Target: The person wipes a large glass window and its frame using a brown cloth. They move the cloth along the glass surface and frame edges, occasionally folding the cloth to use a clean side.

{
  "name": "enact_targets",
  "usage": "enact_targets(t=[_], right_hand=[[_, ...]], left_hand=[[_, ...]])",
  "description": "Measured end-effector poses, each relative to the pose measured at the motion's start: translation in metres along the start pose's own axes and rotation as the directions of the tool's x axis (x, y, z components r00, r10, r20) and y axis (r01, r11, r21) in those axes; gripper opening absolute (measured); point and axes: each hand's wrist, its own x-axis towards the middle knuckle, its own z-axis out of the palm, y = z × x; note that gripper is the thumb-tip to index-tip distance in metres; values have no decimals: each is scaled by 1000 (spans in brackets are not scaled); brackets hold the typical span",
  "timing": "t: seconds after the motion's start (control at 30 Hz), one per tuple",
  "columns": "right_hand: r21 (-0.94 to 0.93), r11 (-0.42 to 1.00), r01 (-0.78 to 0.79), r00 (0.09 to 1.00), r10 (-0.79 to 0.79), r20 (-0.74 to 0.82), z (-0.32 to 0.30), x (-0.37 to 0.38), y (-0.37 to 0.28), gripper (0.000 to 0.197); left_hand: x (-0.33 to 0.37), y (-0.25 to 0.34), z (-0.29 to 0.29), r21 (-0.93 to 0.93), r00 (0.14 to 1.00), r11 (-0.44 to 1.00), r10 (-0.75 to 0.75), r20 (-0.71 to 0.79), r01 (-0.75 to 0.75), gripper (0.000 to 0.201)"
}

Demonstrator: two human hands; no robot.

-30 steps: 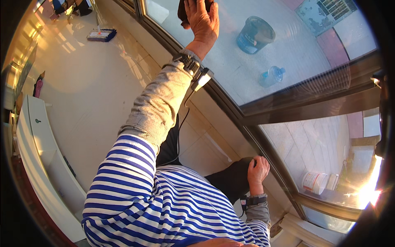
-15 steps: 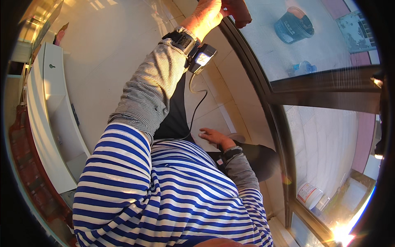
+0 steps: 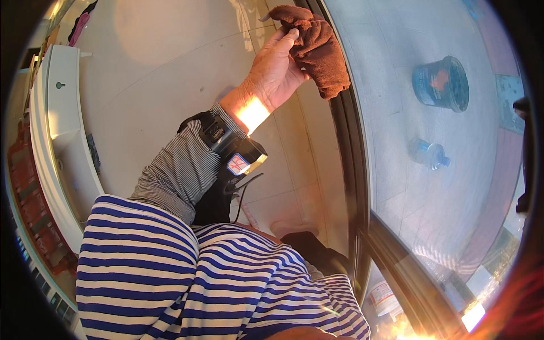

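Observation:
A brown cloth (image 3: 320,51) is bunched in my left hand (image 3: 273,73), thumb over its near side and the other fingers partly hidden. The cloth lies against the dark window frame (image 3: 352,153), along the edge of the large glass pane. A black strapped device (image 3: 235,153) with a small label and a cable sits on my left wrist and forearm. Of my right hand (image 3: 259,233), only a strip of skin seems to show beside the striped shirt; its fingers are hidden.
Beyond the glass are a dark bucket (image 3: 441,84), a clear plastic bottle (image 3: 430,154) and a white tub (image 3: 384,297). A white cabinet (image 3: 63,102) stands at the left, a dark red rack (image 3: 39,209) beside it. Bright sunlight glares at the lower right.
My left hand has come lower and nearer with the cloth, which now shows fully. My right hand has slipped mostly out of sight behind the shirt. The whole view has turned.

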Motion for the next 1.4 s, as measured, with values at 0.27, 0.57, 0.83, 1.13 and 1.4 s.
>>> enact_targets(t=[0.27, 0.57, 0.83, 1.13, 1.4], right_hand=[[-26, 999, 34, 996, -36, -77, -53, 37, -122, 59], [-256, 966, 24, 858, -152, -490, -80, 27, -199, 44], [-510, 780, -363, 52, -530, -847, -73, -157, -234, 33], [-437, 665, -606, -427, -735, -527, -29, -167, -177, 17], [-401, 705, -584, -531, -706, -469, 47, -92, -144, 15]], left_hand=[[140, 34, -15, 76, 987, 988, -139, 75, 133, 44], [173, 42, -17, 1, 926, 958, -279, 255, 288, 57], [185, 27, -32, -137, 989, 983, -108, 101, 121, 53], [202, 20, -51, -81, 985, 996, 18, -172, -32, 49], [288, -14, -67, 484, 815, 808, 508, -280, -337, 56]])
